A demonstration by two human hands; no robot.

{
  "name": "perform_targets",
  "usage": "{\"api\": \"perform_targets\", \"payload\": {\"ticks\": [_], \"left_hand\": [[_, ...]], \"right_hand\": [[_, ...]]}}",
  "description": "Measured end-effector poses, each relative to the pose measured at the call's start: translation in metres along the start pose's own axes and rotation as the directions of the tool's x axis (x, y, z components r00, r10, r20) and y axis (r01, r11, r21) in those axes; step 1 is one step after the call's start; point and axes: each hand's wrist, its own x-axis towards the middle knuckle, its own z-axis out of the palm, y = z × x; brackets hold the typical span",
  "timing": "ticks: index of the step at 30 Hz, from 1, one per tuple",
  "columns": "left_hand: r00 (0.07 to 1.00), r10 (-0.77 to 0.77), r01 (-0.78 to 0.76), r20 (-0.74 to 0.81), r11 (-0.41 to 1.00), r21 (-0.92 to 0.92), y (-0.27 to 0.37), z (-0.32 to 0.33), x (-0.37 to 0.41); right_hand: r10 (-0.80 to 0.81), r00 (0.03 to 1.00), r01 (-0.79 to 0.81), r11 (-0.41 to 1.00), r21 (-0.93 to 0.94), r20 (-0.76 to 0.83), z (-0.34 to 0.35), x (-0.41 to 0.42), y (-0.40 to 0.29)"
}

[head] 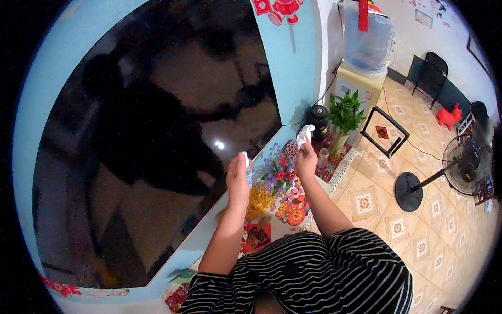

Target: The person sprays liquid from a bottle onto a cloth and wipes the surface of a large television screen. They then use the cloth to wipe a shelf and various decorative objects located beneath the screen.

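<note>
My left hand (pixel 237 182) is closed around a small container (pixel 246 159) with a white top and a bluish side; my fingers hide most of it. A crumpled white tissue or cloth (pixel 305 135) sticks up from the fingers of my right hand (pixel 306 160). Both hands are raised in front of a large dark television screen (pixel 157 157), which mirrors a dark figure and a bright light spot. Below them, artificial flowers (pixel 281 170) in red, purple and yellow stand on a cabinet, beside red paper decorations (pixel 292 212).
Right of the flowers are a black round device (pixel 317 115), a leafy plant (pixel 347 110) in a vase and a clear cup (pixel 323 157). Behind stands a water dispenser (pixel 357 86). A floor fan (pixel 464 167) and a black chair (pixel 430 74) stand on the tiled floor (pixel 364 202).
</note>
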Motion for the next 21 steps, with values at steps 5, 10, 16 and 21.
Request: {"api": "perform_targets", "payload": {"ticks": [5, 10, 16, 21], "left_hand": [[1.000, -0.008, 0.008, 0.017, 1.000, -0.013, -0.002, 0.055, 0.047], [0.979, 0.152, -0.131, -0.136, 0.979, 0.154, -0.005, 0.119, 0.101], [0.903, 0.224, -0.175, -0.366, 0.971, 0.161, -0.030, 0.166, 0.142], [0.814, 0.215, -0.146, -0.540, 0.975, 0.168, -0.037, 0.194, 0.152]], "right_hand": [[0.153, 0.984, -0.150, 0.988, -0.035, 0.089, -0.051, 0.005, -0.014], [0.184, 0.981, -0.186, 0.982, 0.036, 0.067, -0.072, 0.040, 0.028], [0.144, 0.970, -0.172, 0.976, 0.133, 0.197, -0.074, 0.108, 0.038], [0.124, 0.942, -0.171, 0.977, 0.129, 0.311, -0.059, 0.149, 0.061]]}}
